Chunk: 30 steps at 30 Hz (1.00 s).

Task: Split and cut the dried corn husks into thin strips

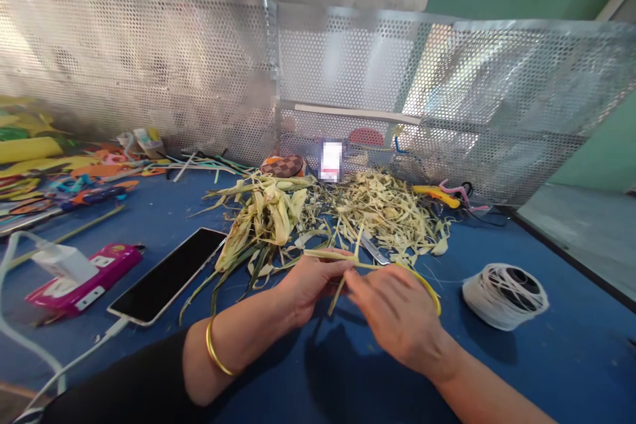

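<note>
Crossed pale-green corn husk strips [356, 248] are held above the blue table, in the middle of the head view. My left hand [311, 281] pinches them near the crossing, thumb on top, a gold bangle on its wrist. From the right, my right hand [400, 308] has its fingertips closed on the same strips; its fingers are slightly blurred. One strip end points up and another hangs down between the hands. Scissors [375, 250] with a yellow handle lie just behind my right hand, which partly hides them.
Behind lie a bundle of corn husks [271, 212] and a heap of husk shreds [387, 212]. A spool of white string [505, 296] stands right. Left are a phone [169, 275], a magenta power strip [106, 271] and colourful scraps [64, 179]. A perforated metal screen [149, 66] borders the back.
</note>
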### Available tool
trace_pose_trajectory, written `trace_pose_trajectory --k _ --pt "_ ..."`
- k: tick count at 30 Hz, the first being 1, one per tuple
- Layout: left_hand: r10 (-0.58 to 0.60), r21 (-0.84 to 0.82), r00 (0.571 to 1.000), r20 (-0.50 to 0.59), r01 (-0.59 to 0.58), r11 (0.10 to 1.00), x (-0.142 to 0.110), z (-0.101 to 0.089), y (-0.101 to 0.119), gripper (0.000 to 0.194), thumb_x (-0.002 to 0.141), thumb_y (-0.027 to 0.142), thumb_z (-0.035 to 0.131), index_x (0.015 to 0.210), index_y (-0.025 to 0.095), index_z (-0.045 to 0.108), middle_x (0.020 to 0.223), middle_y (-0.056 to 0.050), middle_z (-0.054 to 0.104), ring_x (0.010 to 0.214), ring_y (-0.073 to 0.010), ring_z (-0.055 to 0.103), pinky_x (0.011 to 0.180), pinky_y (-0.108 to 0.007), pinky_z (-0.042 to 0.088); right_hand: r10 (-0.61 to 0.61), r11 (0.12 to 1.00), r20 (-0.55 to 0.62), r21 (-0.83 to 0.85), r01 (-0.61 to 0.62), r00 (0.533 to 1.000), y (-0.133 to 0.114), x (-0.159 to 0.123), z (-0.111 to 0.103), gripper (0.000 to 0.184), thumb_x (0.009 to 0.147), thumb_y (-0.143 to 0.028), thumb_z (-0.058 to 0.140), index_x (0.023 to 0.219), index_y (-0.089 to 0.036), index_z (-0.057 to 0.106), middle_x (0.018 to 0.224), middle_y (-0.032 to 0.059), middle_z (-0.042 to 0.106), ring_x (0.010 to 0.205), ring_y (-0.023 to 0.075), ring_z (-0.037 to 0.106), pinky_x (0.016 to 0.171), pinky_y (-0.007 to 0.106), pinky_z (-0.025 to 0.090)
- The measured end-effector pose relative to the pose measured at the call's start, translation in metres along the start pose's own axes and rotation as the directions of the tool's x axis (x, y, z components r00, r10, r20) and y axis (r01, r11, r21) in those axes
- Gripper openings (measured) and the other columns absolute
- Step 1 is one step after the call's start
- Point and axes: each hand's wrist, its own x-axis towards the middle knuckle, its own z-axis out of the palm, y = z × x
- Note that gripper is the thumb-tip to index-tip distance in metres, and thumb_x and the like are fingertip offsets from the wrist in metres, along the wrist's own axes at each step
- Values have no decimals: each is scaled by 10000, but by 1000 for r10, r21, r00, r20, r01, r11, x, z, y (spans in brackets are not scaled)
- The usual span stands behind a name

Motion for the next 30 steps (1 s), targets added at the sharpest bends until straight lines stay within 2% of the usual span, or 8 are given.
trace_pose_trajectory --k 2,4,7,13,18,23,27,30 --pt "-16 38 1000 -12 16 999 1 -1 2 203 667 168 706 858 140 644 659 -19 637 598 -114 595 592 -225 470 210 973 -66 -83 -215 976 10 0 -2 234 911 -222 473 1096 -120 574 904 119 656 854 224 583 803 376 384" --pt "-35 55 999 -33 36 998 1 -1 4 179 706 196 674 872 136 644 666 -23 632 599 -117 593 588 -233 482 333 940 6 -85 -332 943 17 0 -1 191 920 -255 459 964 -148 610 829 93 659 798 217 594 846 394 361" --pt "-36 70 998 -54 40 997 1 -2 5 157 716 246 672 820 138 626 657 -7 606 579 -105 568 563 -230 481 321 946 174 -6 -325 931 17 0 2 275 939 -190 385 751 -176 584 599 6 592 607 159 563 886 391 322" --pt "50 237 997 -55 -35 971 1 0 -1 219 625 280 755 705 128 618 623 6 607 600 -93 574 590 -205 444 258 964 165 21 -265 952 0 3 7 334 929 -143 356 638 -174 517 539 0 527 522 140 469 685 315 314" --pt "110 209 985 -132 -80 975 5 2 -9 252 531 252 798 690 109 663 608 -4 618 553 -82 530 578 -210 426 186 982 135 10 -190 973 -13 4 14 342 910 -97 337 635 -163 528 542 24 519 514 159 429 608 315 280" --pt "92 209 992 -83 -73 975 6 -1 -7 223 568 239 748 748 118 694 574 3 601 515 -77 509 558 -211 415 191 975 153 87 -205 970 -20 4 13 342 928 -129 339 652 -162 538 557 27 538 525 162 446 617 320 302" --pt "46 236 998 -34 -37 971 4 -2 4 275 579 261 732 823 136 701 583 4 601 518 -84 528 549 -210 417 319 931 65 167 -325 946 -3 2 2 241 950 -236 366 896 -160 588 749 55 632 700 189 556 700 326 361" --pt "5 261 1000 -1 -5 965 1 -2 10 281 579 294 735 810 138 699 610 -11 617 548 -99 557 566 -219 427 410 910 46 53 -412 911 16 -1 -2 232 937 -287 406 1036 -175 583 939 100 648 879 231 579 792 363 380"
